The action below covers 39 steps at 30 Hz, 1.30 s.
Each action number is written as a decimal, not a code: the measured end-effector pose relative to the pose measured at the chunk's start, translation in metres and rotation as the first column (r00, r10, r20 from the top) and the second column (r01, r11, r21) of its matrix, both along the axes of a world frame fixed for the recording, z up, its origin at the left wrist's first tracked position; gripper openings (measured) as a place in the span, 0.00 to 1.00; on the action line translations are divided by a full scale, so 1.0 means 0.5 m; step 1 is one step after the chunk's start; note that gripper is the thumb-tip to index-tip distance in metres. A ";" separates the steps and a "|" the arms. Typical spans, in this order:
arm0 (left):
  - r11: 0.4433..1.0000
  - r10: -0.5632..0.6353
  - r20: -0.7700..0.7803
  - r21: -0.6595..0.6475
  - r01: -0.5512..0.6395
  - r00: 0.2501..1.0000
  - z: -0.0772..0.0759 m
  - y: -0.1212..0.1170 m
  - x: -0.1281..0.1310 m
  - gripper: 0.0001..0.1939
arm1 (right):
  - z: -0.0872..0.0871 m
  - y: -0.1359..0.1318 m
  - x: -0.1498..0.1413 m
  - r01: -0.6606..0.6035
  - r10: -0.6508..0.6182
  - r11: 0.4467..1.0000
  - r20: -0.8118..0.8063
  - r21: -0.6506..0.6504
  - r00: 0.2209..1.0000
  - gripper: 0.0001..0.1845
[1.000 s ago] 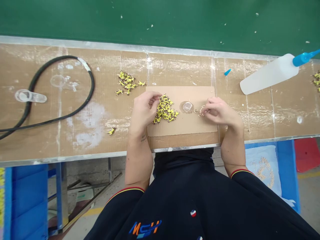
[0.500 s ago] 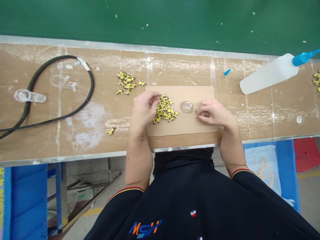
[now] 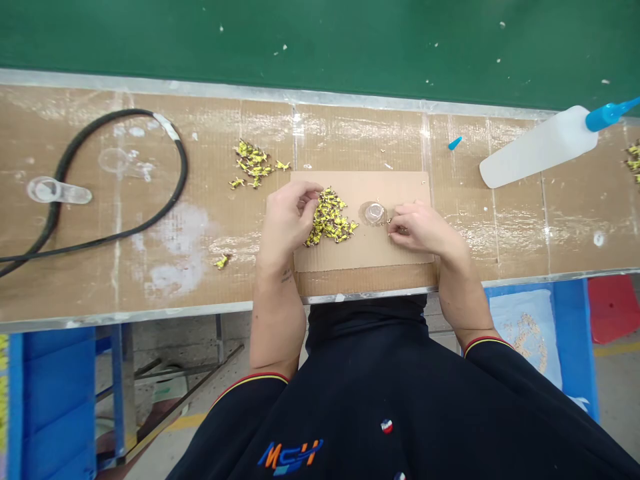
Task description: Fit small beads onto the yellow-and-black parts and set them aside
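A heap of small yellow-and-black figures (image 3: 330, 219) lies on a loose cardboard sheet (image 3: 370, 257). At the heap's left edge is my left hand (image 3: 290, 217), its fingers curled and thumb drawn in; whatever they may hold is hidden. To the right of the heap sits a small clear round dish (image 3: 374, 213). Just right of that dish, my right hand (image 3: 420, 228) rests low over the sheet with fingertips pinched together. Something tiny and dark shows at those fingertips, too small to name.
More yellow-and-black figures (image 3: 254, 162) lie behind the sheet, and one figure (image 3: 223, 261) is alone at left. A black cable (image 3: 186, 167) loops near a clear plastic piece (image 3: 75, 195). At right lie a white squeeze bottle (image 3: 540, 148) and a blue cap (image 3: 455, 143).
My right hand has shifted slightly left, toward the clear dish, and its fingers have drawn together. Small brownish bits seen under it before are now covered. My left hand is almost unmoved.
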<state>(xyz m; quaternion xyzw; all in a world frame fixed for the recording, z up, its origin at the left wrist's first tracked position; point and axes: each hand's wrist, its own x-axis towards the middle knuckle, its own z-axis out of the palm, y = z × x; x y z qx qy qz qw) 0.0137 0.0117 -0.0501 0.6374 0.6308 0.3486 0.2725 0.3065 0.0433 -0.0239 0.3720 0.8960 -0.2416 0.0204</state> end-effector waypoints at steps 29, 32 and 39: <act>0.999 0.014 0.020 0.041 -0.015 1.000 0.007 -0.002 0.003 0.12 | 0.009 0.002 0.034 -0.067 0.071 0.997 -0.119 0.033 0.990 0.14; 0.997 0.034 0.021 0.070 -0.036 0.999 0.009 -0.003 0.005 0.13 | 0.007 0.005 0.035 -0.121 0.126 0.992 -0.123 0.048 0.984 0.12; 0.998 0.050 0.079 0.034 -0.052 0.996 0.006 -0.003 0.006 0.15 | -0.004 0.004 0.016 -0.177 0.181 0.983 -0.062 0.057 0.982 0.13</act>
